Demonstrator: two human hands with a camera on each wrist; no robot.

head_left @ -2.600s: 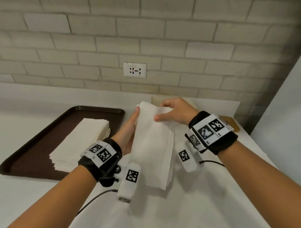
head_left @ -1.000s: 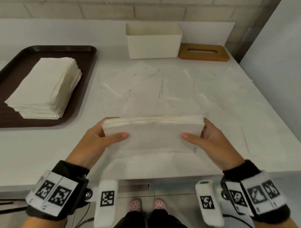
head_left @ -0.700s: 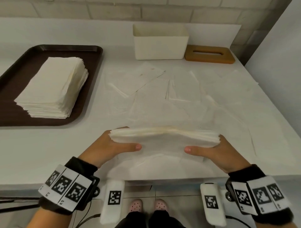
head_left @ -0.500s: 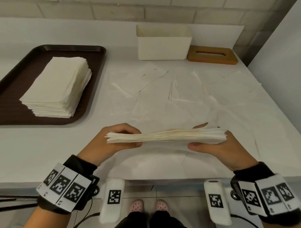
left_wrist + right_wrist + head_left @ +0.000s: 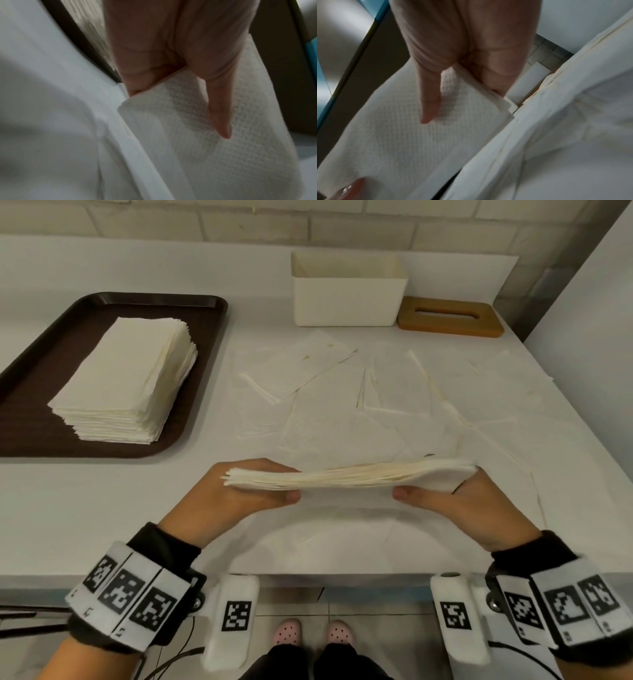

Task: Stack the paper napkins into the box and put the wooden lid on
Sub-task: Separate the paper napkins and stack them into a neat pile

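Pile of napkins [image 5: 349, 479], small and flat, held at both ends. Pinches the left end with the left hand [image 5: 236, 498], thumb [image 5: 219, 115] on one flat side and fingers on the other. Pinches the right end with the right hand [image 5: 469, 505] the same way, thumb [image 5: 429, 105] pressed on the bumpy paper. Both grips tight on the pile, so neither is let go. Holds the pile up off the tabletop [image 5: 102, 508], long edge facing the head camera.

Right under the grip and a bit past it, loose napkins [image 5: 308, 378] spread flat and messy. Far past the grip, by the wall, a white box [image 5: 346, 299] with its top open. Just beside the box, past the right grip, the wooden lid [image 5: 448, 318] lying flat, with a long slot in it. Well off to the left of the grip, a brown tray [image 5: 154, 297] with a tall neat stack [image 5: 123, 381] of more napkins on it.
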